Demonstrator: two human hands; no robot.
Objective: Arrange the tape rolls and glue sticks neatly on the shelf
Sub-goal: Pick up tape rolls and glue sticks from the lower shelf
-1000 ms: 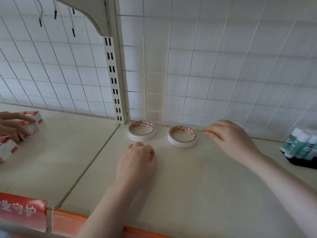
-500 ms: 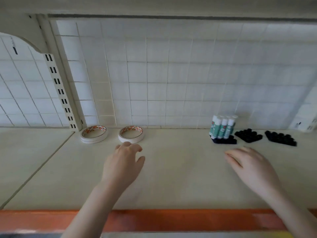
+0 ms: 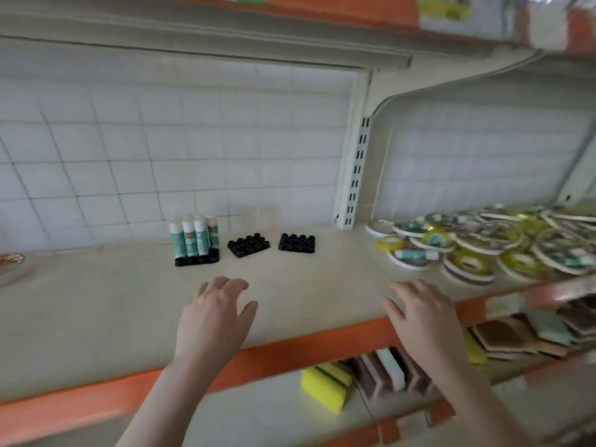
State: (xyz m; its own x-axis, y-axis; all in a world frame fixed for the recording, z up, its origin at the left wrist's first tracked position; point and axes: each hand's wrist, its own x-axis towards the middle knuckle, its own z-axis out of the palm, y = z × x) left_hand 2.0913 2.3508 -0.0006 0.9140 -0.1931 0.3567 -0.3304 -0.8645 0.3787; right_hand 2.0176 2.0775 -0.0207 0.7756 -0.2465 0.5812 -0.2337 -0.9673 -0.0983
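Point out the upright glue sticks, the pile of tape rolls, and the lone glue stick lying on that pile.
upright glue sticks [image 3: 194, 237], head view, label of a middle stick
pile of tape rolls [image 3: 503, 241], head view, middle of the heap
lone glue stick [image 3: 416, 254], head view, its barrel

white gridded back wall [image 3: 193, 150], seemingly tiled.

matt cream shelf [image 3: 96, 317], black plastic trays [image 3: 248, 245]

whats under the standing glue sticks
The upright glue sticks stand in a black holder tray that rests on the shelf. Its front sockets show; the sockets they sit in and their bottom ends are covered.
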